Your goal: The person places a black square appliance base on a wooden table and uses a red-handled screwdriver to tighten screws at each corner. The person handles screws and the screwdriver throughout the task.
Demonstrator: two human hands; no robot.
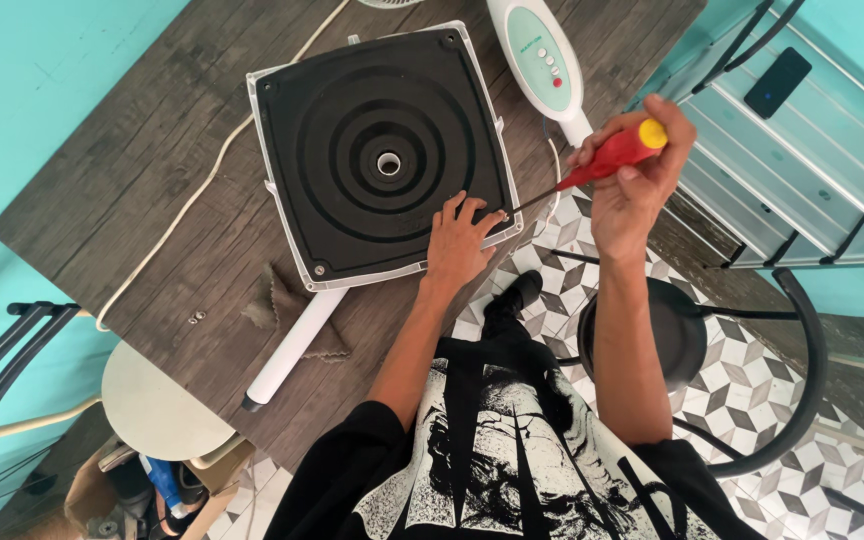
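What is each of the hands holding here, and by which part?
Right hand grips the screwdriver by its red handle. Left hand holds nothing; it rests flat on the black base.

A dark phone screen [777,82] lies on the grey slatted rack [832,150], upper right.

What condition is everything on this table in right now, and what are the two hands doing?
Fan base: lying underside up on the table.
Left hand: pressed flat on the base's corner.
Right hand: gripping the screwdriver.
Screwdriver: slanted, tip at a corner screw.
White pole: lying flat, partly under the base.
Control panel piece: lying face up.
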